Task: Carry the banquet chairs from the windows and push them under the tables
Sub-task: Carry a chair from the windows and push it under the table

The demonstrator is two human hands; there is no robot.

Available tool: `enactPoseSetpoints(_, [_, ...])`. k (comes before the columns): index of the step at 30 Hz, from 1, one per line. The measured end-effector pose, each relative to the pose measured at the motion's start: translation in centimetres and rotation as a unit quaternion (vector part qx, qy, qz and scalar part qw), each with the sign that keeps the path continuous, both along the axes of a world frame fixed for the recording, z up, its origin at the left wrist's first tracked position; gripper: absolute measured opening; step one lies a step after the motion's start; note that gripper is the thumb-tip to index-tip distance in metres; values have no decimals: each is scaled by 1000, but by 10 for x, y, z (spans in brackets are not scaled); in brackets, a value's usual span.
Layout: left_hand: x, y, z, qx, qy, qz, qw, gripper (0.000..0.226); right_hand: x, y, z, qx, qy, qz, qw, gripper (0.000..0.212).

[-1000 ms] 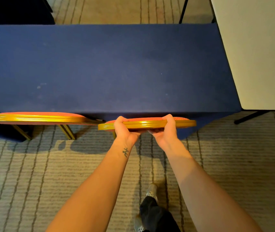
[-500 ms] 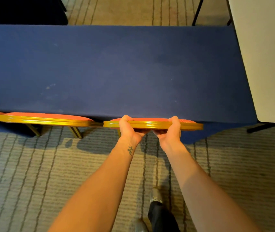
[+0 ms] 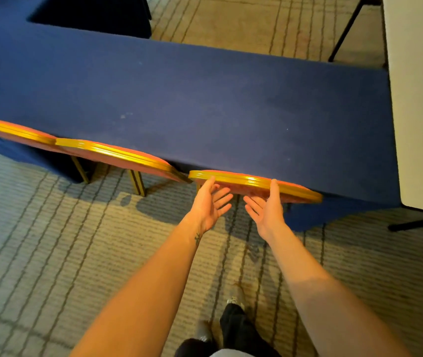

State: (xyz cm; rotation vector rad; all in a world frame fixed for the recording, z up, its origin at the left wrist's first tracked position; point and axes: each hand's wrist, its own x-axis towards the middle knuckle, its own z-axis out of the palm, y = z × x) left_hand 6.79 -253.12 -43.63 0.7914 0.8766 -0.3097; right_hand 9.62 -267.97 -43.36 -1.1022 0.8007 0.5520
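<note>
Both hands have let go of the chair back they were gripping half a second ago, and the view has swung so the table now runs at a slant. The fingers (image 3: 222,200) of the left hand (image 3: 209,206) are straight and spread, pointing right beneath the gold top rail. Those of the right hand (image 3: 267,211) are spread the same way and point left, so the two palms face each other with a small gap between them. Each thumb reaches up to the rail; whether it touches cannot be told. Neither hand holds anything. Both forearms are stretched forward, nearly straight, with a small tattoo on the left wrist.

Three banquet chairs stand in a row along the near edge of the blue table (image 3: 205,104), each showing a gold frame and red upholstery. The right chair (image 3: 298,193) sits in front of the hands, its back close against the table edge. The middle chair (image 3: 112,153) is just beside it, and the left chair (image 3: 12,130) comes after that. A white table (image 3: 419,99) stands at the blue table's right end. One shoe (image 3: 233,301) rests on the striped carpet (image 3: 50,253) below the arms.
</note>
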Motion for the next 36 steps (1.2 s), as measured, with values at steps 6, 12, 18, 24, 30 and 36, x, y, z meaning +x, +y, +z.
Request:
enactPoseSetpoints(6, [-76,70,36,0,-59,96,994,52,-68,79,30,44,-16,125,991,62])
enactPoseSetpoints(12, [-172,166,69,10,-120,244,962,50,-118,203,78,88,-82,241,963,55])
enactPoseSetpoints(18, [-244,268,112,7,-179,340,923,47,-173,329,130,116,-132,325,929,56])
enactPoseSetpoints(24, [-328,389,144,49,-231,426,873,43,-242,470,175,179,-156,408,882,52])
enactPoseSetpoints(30, [-393,471,173,93,-268,512,810,37,-301,574,201,217,-149,465,845,48])
enactPoseSetpoints(36, [-419,563,168,104,-267,546,788,35,-307,676,192,240,-132,493,826,47])
